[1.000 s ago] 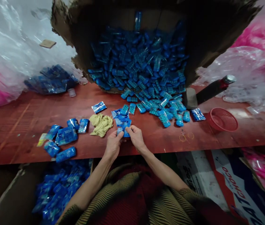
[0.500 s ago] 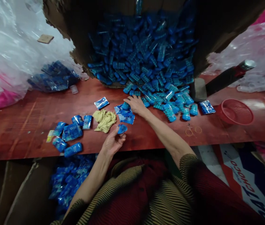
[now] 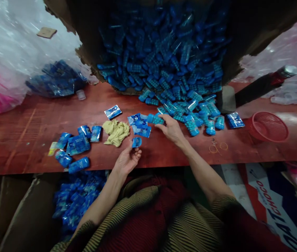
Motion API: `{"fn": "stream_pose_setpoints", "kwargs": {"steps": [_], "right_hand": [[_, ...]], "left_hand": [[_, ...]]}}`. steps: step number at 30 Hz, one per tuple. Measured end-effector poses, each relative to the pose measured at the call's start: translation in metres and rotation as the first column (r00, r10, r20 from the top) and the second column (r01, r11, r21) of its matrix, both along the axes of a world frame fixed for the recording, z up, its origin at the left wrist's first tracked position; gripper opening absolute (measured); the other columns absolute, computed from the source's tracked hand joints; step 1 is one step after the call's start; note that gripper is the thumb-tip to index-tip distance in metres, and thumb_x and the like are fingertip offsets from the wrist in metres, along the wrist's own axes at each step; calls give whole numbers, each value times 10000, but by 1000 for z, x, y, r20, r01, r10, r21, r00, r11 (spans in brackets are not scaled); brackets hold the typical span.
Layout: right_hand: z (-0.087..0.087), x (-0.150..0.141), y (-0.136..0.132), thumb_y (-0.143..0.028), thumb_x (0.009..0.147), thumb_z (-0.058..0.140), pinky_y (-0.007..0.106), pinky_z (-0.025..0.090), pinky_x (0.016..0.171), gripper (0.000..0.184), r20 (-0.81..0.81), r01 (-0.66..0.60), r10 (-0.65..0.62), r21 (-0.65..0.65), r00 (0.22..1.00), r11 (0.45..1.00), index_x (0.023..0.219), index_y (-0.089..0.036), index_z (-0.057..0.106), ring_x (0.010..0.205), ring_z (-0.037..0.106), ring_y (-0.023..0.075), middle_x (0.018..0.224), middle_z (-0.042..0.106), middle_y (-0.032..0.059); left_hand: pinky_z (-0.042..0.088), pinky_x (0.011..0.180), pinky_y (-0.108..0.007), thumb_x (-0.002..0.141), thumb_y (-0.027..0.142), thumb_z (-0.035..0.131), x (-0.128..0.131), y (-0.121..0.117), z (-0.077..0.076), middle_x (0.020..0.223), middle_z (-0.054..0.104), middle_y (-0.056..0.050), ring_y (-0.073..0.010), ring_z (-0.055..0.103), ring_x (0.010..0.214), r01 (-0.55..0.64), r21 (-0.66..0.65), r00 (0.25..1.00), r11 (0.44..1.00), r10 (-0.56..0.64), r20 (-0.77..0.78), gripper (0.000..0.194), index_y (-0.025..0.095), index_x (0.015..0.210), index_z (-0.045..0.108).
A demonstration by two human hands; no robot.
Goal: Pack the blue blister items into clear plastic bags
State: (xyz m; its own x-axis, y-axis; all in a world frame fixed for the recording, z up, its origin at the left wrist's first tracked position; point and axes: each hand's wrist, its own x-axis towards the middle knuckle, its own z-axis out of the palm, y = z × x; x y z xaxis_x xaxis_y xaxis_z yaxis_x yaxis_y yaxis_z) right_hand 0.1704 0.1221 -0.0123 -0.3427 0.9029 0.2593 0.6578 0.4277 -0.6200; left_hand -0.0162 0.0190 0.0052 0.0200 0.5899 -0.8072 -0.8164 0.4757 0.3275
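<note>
My left hand (image 3: 128,158) pinches a small blue printed sleeve (image 3: 137,142) above the table's front part; its opening shows as a loop. My right hand (image 3: 174,129) grips a small clear container of blue pellets with a blue cap (image 3: 154,119), held on its side. Flat blue sleeves (image 3: 143,131) lie just under it. Left of these is a crumpled yellow cloth (image 3: 116,133), with a blue packet (image 3: 112,112) behind it. Several blue-wrapped containers (image 3: 78,144) are grouped at the left. Unwrapped containers (image 3: 191,125) spread in a loose pile right of my right hand.
A torn cardboard box (image 3: 85,21) full of the blue containers opens onto the red table (image 3: 27,140). At the right are a grey block (image 3: 228,99), a dark tube (image 3: 258,87), a red basket (image 3: 267,126) and rubber bands (image 3: 218,147). Plastic bags flank the box.
My right hand has come back rightward and toward me from the pile's edge, now with a container in it. The sleeve in my left hand has turned and looks more opened.
</note>
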Motion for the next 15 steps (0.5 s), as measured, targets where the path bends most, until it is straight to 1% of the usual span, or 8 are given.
{"fn": "stream_pose_setpoints", "kwargs": {"steps": [2,4,6,8,10,11,13,15], "right_hand": [[-7,12,-21,-273,841,547,324,456,767,288,-97,-35,23,-130,995,991,1106,-166,583,843,593,198,995,641,74],[-11,22,-36,-244,846,532,321,467,773,291,-90,-36,19,-189,996,981,1118,-161,596,844,595,191,975,635,75],[-11,27,-46,-231,858,511,353,458,822,320,13,51,-50,-147,999,988,1163,-173,590,940,576,215,1058,607,96],[-4,29,-49,-254,879,485,389,443,858,331,132,185,-176,-61,976,981,1192,-205,583,1011,545,243,1110,585,101],[6,28,-51,-298,901,453,385,453,834,329,198,290,-281,-18,939,957,1196,-229,583,990,549,246,1066,596,95],[11,27,-52,-313,907,444,371,464,806,332,217,311,-299,-21,929,950,1201,-236,578,965,556,240,1035,601,91],[19,23,-52,-317,904,455,355,474,763,349,267,273,-253,-42,930,961,1233,-247,550,958,554,239,1065,591,90],[22,18,-52,-292,885,495,374,466,776,385,347,159,-129,-58,929,986,1268,-255,514,1001,530,258,1192,548,95]], "left_hand": [[415,397,-159,901,191,418,-1,-1,-1,521,529,-22,-94,522,457,5,8,1000,1000,-5,-16,272,128,682,567],[414,399,-167,905,193,405,-2,-1,-3,514,527,-19,-98,522,454,16,18,999,1000,-16,-32,272,131,697,570],[414,401,-172,908,198,397,-1,-2,-5,508,521,-13,-101,522,455,25,22,998,999,-24,-53,272,137,702,562],[413,402,-171,904,194,408,0,-2,-6,513,518,-5,-100,520,458,18,30,997,999,-15,-77,247,144,711,553],[408,399,-167,894,186,431,1,-3,-6,517,511,3,-96,509,454,8,42,996,999,-4,-90,213,151,719,547],[408,398,-166,888,185,445,0,-4,-6,519,507,5,-94,504,453,8,50,996,999,-4,-87,197,154,723,548],[407,399,-166,875,188,472,-1,-5,-5,521,497,7,-93,496,456,21,69,997,997,-16,-72,173,154,726,554],[408,402,-168,870,198,482,-2,-5,-4,521,490,6,-95,494,462,37,96,998,995,-31,-58,174,155,720,560]]}}
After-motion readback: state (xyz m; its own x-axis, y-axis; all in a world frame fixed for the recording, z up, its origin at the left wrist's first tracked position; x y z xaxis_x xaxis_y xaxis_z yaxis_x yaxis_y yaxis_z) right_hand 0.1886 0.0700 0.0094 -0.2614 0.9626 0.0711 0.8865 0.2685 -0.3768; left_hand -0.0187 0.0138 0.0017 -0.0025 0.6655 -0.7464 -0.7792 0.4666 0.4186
